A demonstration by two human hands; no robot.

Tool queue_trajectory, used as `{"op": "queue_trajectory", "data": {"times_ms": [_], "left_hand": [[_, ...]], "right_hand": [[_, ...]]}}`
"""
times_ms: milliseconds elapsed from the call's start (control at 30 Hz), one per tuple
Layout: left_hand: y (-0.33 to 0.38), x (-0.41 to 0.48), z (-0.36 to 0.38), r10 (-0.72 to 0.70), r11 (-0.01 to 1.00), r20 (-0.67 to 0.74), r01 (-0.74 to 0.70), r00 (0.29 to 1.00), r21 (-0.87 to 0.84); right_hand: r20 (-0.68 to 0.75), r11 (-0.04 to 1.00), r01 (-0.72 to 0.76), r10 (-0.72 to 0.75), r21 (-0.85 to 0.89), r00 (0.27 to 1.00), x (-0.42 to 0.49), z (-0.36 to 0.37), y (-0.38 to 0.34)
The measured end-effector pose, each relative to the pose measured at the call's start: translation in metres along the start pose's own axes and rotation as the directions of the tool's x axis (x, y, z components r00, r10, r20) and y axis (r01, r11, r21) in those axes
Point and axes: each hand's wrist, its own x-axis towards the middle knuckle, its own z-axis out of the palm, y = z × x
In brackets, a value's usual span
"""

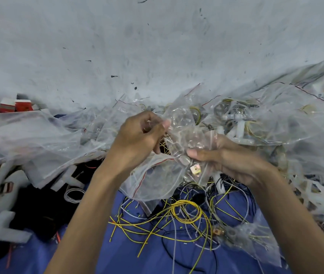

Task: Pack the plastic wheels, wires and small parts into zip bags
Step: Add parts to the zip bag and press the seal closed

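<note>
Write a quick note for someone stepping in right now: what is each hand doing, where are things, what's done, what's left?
The left hand pinches the upper edge of a clear zip bag; right hand grips its lower part, thumb on top.
A small square part lies inside that bag; whether it is sealed is unclear.
Done: filled bags are piled at right.
Left: loose wires on the blue cloth are unpacked.

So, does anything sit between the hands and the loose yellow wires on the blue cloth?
Both hands are full: left hand and right hand grip a crumpled clear plastic zip bag, which hangs above the yellow wires. Nothing else visibly covers them.
</note>
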Motion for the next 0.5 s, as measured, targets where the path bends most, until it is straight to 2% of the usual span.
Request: {"op": "queue_trajectory", "data": {"times_ms": [67,133,200,267,333,367,433,500], "left_hand": [[-0.001,0.0,-0.001,-0.003,0.999,0.012,0.003,1.0,0.041],[-0.004,0.0,-0.006,-0.006,0.961,0.075,-0.015,0.997,0.275],[-0.008,-0.001,-0.016,-0.015,0.845,0.201,-0.095,0.979,0.526],[-0.01,-0.005,-0.025,-0.137,0.752,0.362,-0.141,0.922,0.644],[-0.014,-0.008,-0.027,-0.285,0.624,0.435,-0.179,0.854,0.761],[-0.017,-0.008,-0.027,-0.319,0.572,0.442,-0.201,0.838,0.795],[-0.019,-0.006,-0.023,-0.29,0.57,0.428,-0.205,0.856,0.796],[-0.018,-0.005,-0.023,-0.213,0.617,0.369,-0.168,0.905,0.769]], "right_hand": [[-0.007,0.998,-0.055,0.055,-0.042,0.998,0.003,0.0,0.004],[-0.05,0.995,-0.069,0.066,-0.067,0.997,0.008,-0.001,0.009],[-0.103,0.998,-0.041,0.045,0.041,0.994,0.012,-0.003,0.013],[-0.179,0.974,-0.002,0.043,0.225,0.983,0.016,-0.004,0.019],[-0.248,0.957,-0.02,0.095,0.29,0.964,0.019,0.001,0.027],[-0.237,0.955,-0.059,0.131,0.29,0.963,0.021,0.006,0.031],[-0.127,0.976,-0.112,0.137,0.185,0.982,0.021,0.018,0.035],[-0.028,0.988,-0.144,0.143,-0.051,0.989,0.021,0.032,0.035]]}}
